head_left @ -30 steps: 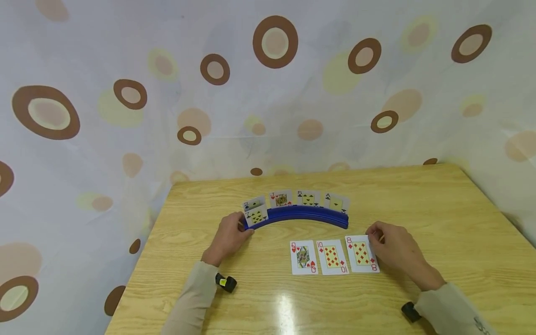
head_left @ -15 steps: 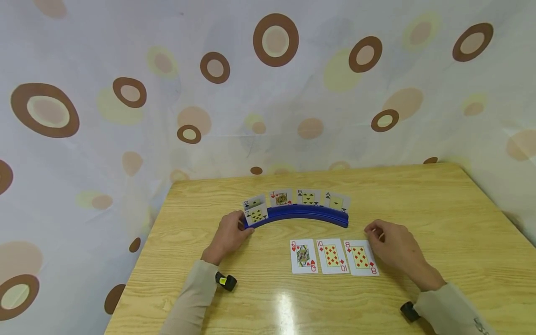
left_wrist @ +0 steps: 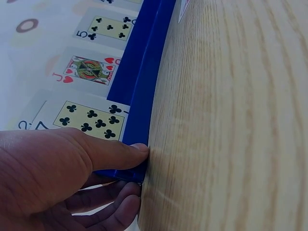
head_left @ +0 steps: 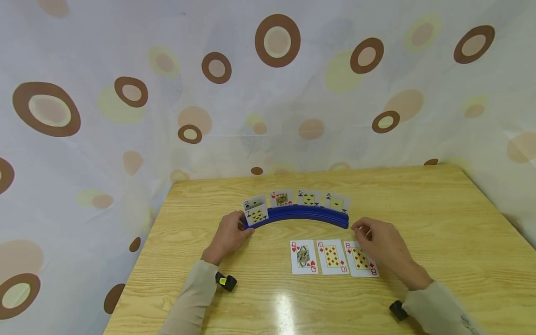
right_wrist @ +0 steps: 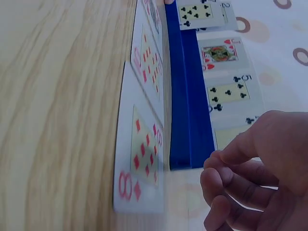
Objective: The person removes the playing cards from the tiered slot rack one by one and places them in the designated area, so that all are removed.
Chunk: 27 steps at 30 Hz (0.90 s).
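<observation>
My left hand (head_left: 229,235) pinches the left end of a curved blue playing card holder (head_left: 307,212), thumb in front and fingers behind and under it. Two rows show at that end: the seven of clubs (left_wrist: 89,120) stands before the two of clubs (head_left: 253,202). Further right in the back row stand the jack of hearts (head_left: 281,198), five of clubs (head_left: 309,197) and ace of clubs (head_left: 336,203). My right hand (head_left: 383,242), fingers loosely curled round nothing, hovers by the holder's right end, partly over the eight of diamonds (head_left: 361,260).
On the wooden table (head_left: 251,302), the queen of hearts (head_left: 303,257) and ten of diamonds (head_left: 332,257) lie face up left of the eight, in front of the holder. A patterned cloth (head_left: 234,116) hangs behind the table. Each sleeve carries a black wrist device (head_left: 226,282).
My right hand let go of the eight of diamonds, which dropped flat beside the ten. It then moved left and slightly up toward the holder's right end. My left hand has stayed put.
</observation>
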Tool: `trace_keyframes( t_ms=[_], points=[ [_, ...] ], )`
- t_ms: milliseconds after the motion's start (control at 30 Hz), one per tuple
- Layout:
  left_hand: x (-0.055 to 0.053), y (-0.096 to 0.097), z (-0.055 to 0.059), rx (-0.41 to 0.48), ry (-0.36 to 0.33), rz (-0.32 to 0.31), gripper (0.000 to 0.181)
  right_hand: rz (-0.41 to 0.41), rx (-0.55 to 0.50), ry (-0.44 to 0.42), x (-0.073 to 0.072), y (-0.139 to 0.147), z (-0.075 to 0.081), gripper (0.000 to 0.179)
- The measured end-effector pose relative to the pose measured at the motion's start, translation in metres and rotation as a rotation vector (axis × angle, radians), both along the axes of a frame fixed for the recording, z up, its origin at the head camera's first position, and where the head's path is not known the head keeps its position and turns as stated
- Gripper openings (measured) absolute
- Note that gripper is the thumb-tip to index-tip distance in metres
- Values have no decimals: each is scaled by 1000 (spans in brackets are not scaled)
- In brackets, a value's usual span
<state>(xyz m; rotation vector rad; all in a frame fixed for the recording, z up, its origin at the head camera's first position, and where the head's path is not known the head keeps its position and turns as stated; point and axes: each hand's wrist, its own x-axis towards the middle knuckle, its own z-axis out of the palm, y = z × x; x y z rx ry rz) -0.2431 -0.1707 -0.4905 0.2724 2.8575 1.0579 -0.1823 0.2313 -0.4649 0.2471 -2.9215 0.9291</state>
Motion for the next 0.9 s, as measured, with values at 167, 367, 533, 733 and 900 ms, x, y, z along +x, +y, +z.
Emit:
trace_keyframes(
  t_ms=[167, 367, 533, 733, 900],
  points=[
    [0, 0, 0, -2, -2, 5, 32, 37, -23, 24, -4, -22, 3, 17],
    [2, 1, 2, 3, -11, 8, 32, 79, -57, 61, -11, -51, 7, 16],
    [1, 1, 1, 3, -18, 9, 32, 112, -99, 124, -23, -74, 5, 15],
    [2, 2, 3, 7, -38, 10, 33, 143, -158, 137, -40, -99, -3, 16],
    [1, 1, 2, 9, -32, 4, 32, 160, -162, 151, -48, -120, -4, 14]
  ],
)
